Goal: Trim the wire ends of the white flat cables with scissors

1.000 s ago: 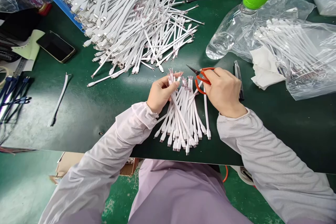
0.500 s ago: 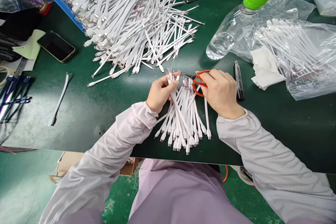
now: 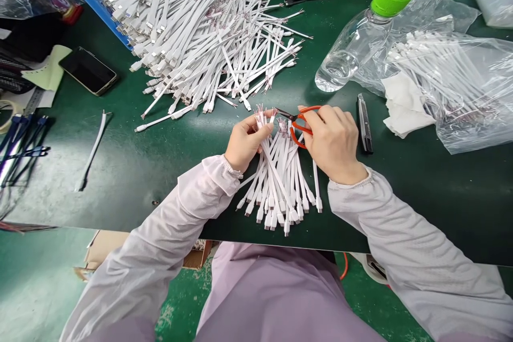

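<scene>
My left hand (image 3: pixel 245 141) is closed on a bundle of short flat white cables (image 3: pixel 280 181), fanned out toward the table's near edge with their bare pink wire ends up by my fingers. My right hand (image 3: pixel 331 141) grips small scissors with orange handles (image 3: pixel 298 120). Their dark blades point left and reach the wire tips of the cable pinched at the top of the bundle. Both hands rest over the green table (image 3: pixel 132 171).
A big heap of white cables (image 3: pixel 200 32) lies behind. A clear bottle with a green cap (image 3: pixel 360 32) lies on its side by plastic bags of cables (image 3: pixel 452 80). A black pen-like tool (image 3: pixel 364 123), a phone (image 3: pixel 88 70) and one loose cable (image 3: pixel 93 149) lie around.
My right hand has swung the scissors left, from pointing away from the bundle to meeting the wire tips held by my left hand. The left hand stayed put.
</scene>
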{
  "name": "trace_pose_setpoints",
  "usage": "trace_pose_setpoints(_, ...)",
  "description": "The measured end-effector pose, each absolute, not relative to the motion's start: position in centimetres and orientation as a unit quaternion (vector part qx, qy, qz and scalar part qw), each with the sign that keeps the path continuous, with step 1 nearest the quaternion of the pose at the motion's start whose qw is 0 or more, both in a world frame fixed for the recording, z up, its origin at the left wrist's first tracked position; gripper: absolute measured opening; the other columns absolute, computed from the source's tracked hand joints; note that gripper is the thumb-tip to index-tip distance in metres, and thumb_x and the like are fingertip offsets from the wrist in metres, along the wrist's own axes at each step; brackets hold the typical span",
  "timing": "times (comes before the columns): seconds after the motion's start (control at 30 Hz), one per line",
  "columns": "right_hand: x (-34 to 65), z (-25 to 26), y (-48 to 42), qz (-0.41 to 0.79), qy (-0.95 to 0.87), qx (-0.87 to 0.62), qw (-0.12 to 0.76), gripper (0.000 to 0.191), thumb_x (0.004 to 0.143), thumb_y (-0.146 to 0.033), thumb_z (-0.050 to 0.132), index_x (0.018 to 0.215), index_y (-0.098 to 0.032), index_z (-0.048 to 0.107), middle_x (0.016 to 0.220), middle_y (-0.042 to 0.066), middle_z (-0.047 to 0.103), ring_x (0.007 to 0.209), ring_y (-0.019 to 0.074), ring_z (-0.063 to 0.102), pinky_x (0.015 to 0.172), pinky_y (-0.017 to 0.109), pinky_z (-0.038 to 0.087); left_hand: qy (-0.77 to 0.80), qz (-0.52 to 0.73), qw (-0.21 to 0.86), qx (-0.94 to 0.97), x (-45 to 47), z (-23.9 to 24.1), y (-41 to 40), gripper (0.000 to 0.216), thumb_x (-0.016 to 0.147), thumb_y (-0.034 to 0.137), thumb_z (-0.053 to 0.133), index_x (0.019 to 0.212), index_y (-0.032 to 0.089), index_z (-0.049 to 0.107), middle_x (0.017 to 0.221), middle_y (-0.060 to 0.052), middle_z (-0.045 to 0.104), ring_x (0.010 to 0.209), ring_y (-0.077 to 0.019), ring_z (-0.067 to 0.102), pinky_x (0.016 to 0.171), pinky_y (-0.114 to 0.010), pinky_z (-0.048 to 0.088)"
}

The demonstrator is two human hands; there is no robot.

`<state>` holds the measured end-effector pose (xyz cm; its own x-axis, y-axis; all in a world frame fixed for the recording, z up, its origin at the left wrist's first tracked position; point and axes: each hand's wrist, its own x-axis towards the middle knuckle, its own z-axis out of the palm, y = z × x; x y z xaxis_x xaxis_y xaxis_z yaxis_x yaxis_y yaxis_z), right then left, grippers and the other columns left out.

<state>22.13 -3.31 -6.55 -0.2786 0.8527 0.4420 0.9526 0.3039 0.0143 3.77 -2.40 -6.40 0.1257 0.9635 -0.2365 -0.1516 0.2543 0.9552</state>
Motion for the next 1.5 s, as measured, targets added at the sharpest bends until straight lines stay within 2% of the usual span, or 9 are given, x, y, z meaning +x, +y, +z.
trace_pose_setpoints(0.37, 21.4, -5.8, -3.8, -0.126, -0.78, -0.59, 0.168, 0.031, 0.093, -0.015, 0.038, 0.102, -0.019, 0.068, 0.075, 0.008, 0.056, 0.073, 0.0229, 0.051, 0.063, 0.035, 0.034, 0.49, 0.463, 0.604, 0.425, 3.8, -6.8, -2.4, 0.029, 0.074, 0.023, 0.074, 0.103, 0.02, 0.07, 0.056, 0.007, 0.042, 0.041, -0.0037, 0.034, 0.036, -0.017, 0.032)
trace_pose_setpoints(0.5, 21.4, -6.1, -3.9, -0.122, -0.777, -0.593, 0.172, 0.031, 0.091, -0.013, 0.038, 0.095, -0.019, 0.068, 0.072, 0.007, 0.056, 0.066, 0.0207, 0.05, 0.058, 0.033, 0.034, 0.49, 0.461, 0.599, 0.434, 3.9, -6.6, -2.5, 0.03, 0.075, 0.023, 0.073, 0.105, 0.021, 0.07, 0.058, 0.006, 0.05, 0.041, -0.0032, 0.037, 0.036, -0.017, 0.032)
trace_pose_setpoints(0.67, 22.2, -5.8, -3.4, -0.075, -0.768, -0.599, 0.214, 0.027, 0.085, -0.012, 0.044, 0.1, -0.016, 0.066, 0.084, 0.01, 0.06, 0.076, 0.0234, 0.056, 0.06, 0.033, 0.04, 0.496, 0.435, 0.627, 0.415, 3.8, -5.9, -2.6, 0.026, 0.077, 0.018, 0.069, 0.103, 0.016, 0.069, 0.088, -0.005, 0.069, 0.071, -0.0134, 0.068, 0.037, -0.014, 0.036)
trace_pose_setpoints(0.8, 23.6, -4.9, -2.5, 0.045, -0.795, -0.558, 0.232, 0.027, 0.079, -0.014, 0.051, 0.102, -0.017, 0.064, 0.089, 0.008, 0.059, 0.079, 0.0228, 0.057, 0.065, 0.032, 0.043, 0.485, 0.427, 0.653, 0.394, 3.7, -5.8, -2.5, 0.018, 0.077, 0.016, 0.07, 0.094, 0.014, 0.068, 0.104, -0.008, 0.07, 0.084, -0.0167, 0.071, 0.047, -0.015, 0.048)
trace_pose_setpoints(0.9, 24.5, -4.1, -2.2, 0.097, -0.82, -0.527, 0.199, 0.02, 0.077, -0.016, 0.054, 0.094, -0.018, 0.064, 0.083, 0.005, 0.057, 0.072, 0.0196, 0.055, 0.062, 0.029, 0.041, 0.479, 0.436, 0.658, 0.385, 3.8, -5.7, -2.4, 0.013, 0.076, 0.017, 0.073, 0.087, 0.012, 0.067, 0.096, -0.007, 0.071, 0.083, -0.0144, 0.071, 0.064, -0.019, 0.055)
trace_pose_setpoints(0.97, 24.9, -3.7, -2.3, 0.117, -0.832, -0.513, 0.174, 0.016, 0.077, -0.015, 0.053, 0.088, -0.019, 0.064, 0.078, 0.004, 0.056, 0.066, 0.0172, 0.052, 0.06, 0.028, 0.038, 0.476, 0.431, 0.666, 0.38, 3.9, -5.6, -2.4, 0.014, 0.076, 0.019, 0.074, 0.085, 0.012, 0.067, 0.086, -0.004, 0.07, 0.076, -0.0125, 0.07, 0.067, -0.021, 0.056)
trace_pose_setpoints(1.1, 24.9, -3.5, -2.5, 0.149, -0.844, -0.491, 0.155, 0.014, 0.076, -0.014, 0.053, 0.082, -0.019, 0.063, 0.073, 0.002, 0.054, 0.062, 0.0152, 0.051, 0.059, 0.026, 0.035, 0.472, 0.427, 0.674, 0.376, 4.0, -5.2, -2.4, 0.018, 0.074, 0.023, 0.076, 0.085, 0.013, 0.066, 0.072, 0.0, 0.066, 0.068, -0.0105, 0.069, 0.062, -0.019, 0.055)
trace_pose_setpoints(1.33, 24.7, -3.0, -2.4, 0.161, -0.837, -0.506, 0.133, 0.013, 0.075, -0.014, 0.053, 0.063, -0.02, 0.054, 0.061, -0.001, 0.051, 0.052, 0.0126, 0.043, 0.053, 0.027, 0.028, 0.462, 0.43, 0.661, 0.405, 4.1, -5.2, -2.5, 0.021, 0.072, 0.028, 0.078, 0.084, 0.014, 0.066, 0.07, 0.001, 0.065, 0.065, -0.0106, 0.067, 0.058, -0.018, 0.053)
trace_pose_setpoints(1.5, 24.7, -2.7, -2.5, 0.154, -0.838, -0.509, 0.122, 0.014, 0.074, -0.014, 0.052, 0.061, -0.02, 0.052, 0.06, -0.001, 0.051, 0.052, 0.0126, 0.043, 0.054, 0.027, 0.027, 0.459, 0.428, 0.642, 0.44, 4.1, -5.2, -2.5, 0.024, 0.073, 0.033, 0.077, 0.084, 0.014, 0.065, 0.068, 0.001, 0.063, 0.064, -0.0116, 0.067, 0.055, -0.019, 0.052)
